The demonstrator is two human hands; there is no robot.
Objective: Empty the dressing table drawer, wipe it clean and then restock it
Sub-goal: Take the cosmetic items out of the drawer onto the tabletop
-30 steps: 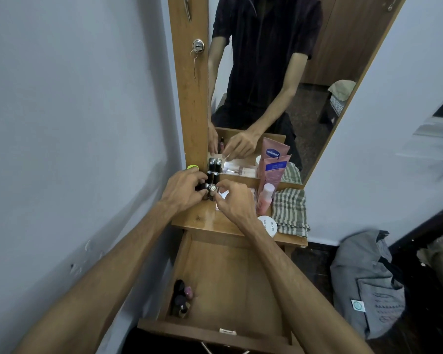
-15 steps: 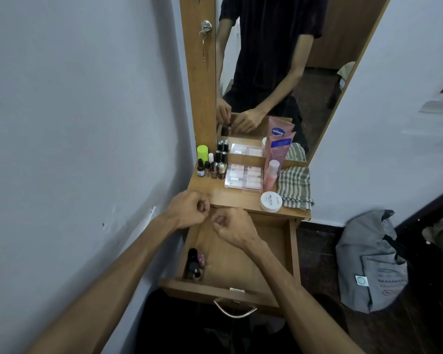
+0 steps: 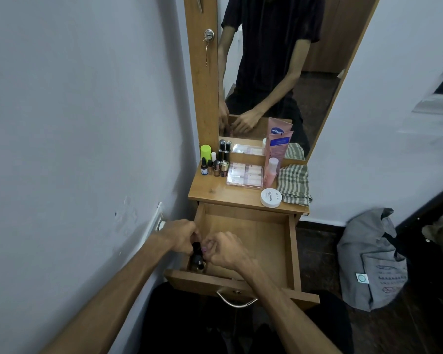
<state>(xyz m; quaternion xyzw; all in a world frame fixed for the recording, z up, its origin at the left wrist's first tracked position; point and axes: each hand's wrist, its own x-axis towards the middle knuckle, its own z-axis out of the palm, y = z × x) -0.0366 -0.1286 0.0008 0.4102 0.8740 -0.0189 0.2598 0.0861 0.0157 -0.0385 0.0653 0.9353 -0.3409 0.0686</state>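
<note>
Open wooden drawer (image 3: 274, 241) of the dressing table, pulled out below the tabletop (image 3: 215, 194). Both hands reach into its near left corner, where small dark bottles (image 3: 197, 256) stand. The left hand (image 3: 180, 235) curls its fingers over the bottle tops; the right hand (image 3: 224, 250) pinches a small pink-capped bottle (image 3: 204, 249) just beside them. On the tabletop: a row of nail polish bottles (image 3: 216, 168), a clear case of press-on nails (image 3: 244, 175), a pink tube (image 3: 279, 144) with a blue label, a white round jar (image 3: 270, 198) reading "NAIL POLISH", and a checked cloth (image 3: 293, 185). Other lettering is illegible.
</note>
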